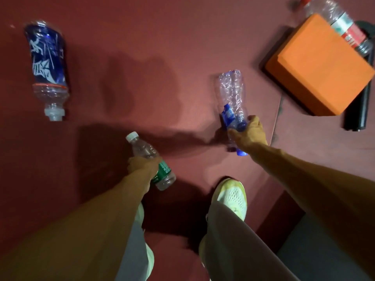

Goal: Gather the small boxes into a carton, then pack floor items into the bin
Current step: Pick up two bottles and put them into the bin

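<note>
My left hand is closed around a clear bottle with a green label and white cap, held above the dark red floor. My right hand grips the neck end of a crushed clear bottle with a torn blue label; a blue cap shows just below the hand. A large blue-labelled bottle lies on the floor at the far left, apart from both hands. A red-labelled bottle lies at the top right, against an orange block.
An orange foam block rests on black bar-like gear at the right. My white shoe and grey trouser legs fill the lower middle. The red floor mat has a seam at the right.
</note>
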`<state>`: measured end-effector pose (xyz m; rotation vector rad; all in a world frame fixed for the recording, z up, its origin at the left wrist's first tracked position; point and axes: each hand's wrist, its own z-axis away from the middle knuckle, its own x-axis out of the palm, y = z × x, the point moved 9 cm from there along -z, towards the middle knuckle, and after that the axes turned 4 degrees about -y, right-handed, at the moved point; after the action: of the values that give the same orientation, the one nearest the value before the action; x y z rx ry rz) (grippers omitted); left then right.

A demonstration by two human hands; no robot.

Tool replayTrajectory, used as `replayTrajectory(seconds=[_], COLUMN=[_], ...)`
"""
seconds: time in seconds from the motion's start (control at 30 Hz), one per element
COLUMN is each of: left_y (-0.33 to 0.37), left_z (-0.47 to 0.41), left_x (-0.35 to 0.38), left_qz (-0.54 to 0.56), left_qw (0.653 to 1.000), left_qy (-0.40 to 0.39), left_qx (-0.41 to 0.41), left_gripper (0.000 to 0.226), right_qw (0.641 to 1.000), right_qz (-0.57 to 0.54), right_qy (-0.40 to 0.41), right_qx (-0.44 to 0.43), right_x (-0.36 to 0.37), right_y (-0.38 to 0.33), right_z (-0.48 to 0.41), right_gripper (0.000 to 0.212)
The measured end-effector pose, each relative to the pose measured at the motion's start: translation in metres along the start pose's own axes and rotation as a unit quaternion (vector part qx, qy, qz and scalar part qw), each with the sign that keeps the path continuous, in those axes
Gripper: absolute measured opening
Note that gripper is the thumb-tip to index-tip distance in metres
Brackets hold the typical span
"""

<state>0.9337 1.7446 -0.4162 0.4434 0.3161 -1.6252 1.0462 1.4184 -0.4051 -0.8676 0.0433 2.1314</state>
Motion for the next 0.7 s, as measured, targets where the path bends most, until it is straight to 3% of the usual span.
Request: replayTrajectory(seconds=[0.17, 0.23, 0.33, 0.5, 0.7], left_y=[0.040, 0.066, 0.102, 0.145, 0.147], left_z=[0.050, 0.089, 0.152, 0.264, 0.380], left_x=[-0.010, -0.019, -0.035, -0.051, -0.015], left_qz=[-0.050, -0.061, -0.099, -0.146, -0.208], left_qw=[0.993, 0.985, 0.967, 0.930, 0.882], left_qy=[-0.017, -0.038, -0.074, -0.124, -0.191], left_qx=[0.103, 0.155, 0.223, 0.315, 0.376], left_gripper=[0.077, 0.067, 0.046, 0.030, 0.040], right_qw=[0.993, 0.985, 0.971, 0.937, 0.882], right_qz=[-0.094, -0.157, -0.230, -0.345, -0.465], right_qy=[-0.067, -0.072, -0.056, -0.024, 0.049], right_qx=[0.006, 0.013, 0.038, 0.047, 0.049], right_x=[0.001, -0.010, -0.036, -0.086, -0.147], right_y=[-0.004, -0.010, -0.014, -0.014, 0.023], right_z=[0.053, 0.089, 0.145, 0.229, 0.307], right_gripper=[0.069, 0.069, 0.067, 0.061, 0.058])
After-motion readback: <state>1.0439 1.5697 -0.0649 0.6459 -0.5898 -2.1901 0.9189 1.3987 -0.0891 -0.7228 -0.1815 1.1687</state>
